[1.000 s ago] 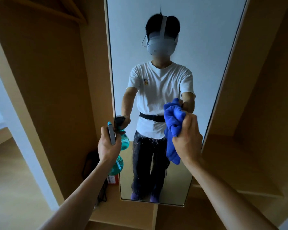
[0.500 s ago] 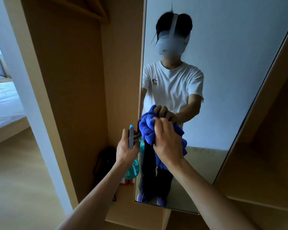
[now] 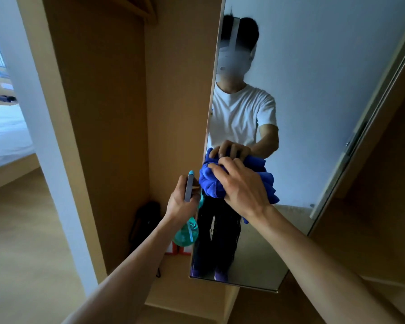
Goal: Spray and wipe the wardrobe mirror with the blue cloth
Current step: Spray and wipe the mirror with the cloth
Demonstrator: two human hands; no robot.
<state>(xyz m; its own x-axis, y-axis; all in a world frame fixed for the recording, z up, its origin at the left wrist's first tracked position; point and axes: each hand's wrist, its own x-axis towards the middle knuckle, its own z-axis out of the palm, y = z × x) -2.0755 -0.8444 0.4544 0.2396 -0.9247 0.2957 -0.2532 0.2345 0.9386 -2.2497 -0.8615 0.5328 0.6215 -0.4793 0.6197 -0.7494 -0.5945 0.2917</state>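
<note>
Bare forearms, white short-sleeved T-shirt (image 3: 240,113)

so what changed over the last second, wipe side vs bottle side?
The right hand carried the blue cloth leftward across the mirror to its left edge, fingers now spread flat over it. The view swung, so the mirror sits further right in frame. Unchanged: the left hand grips the teal spray bottle beside the mirror; nothing was let go.
</note>
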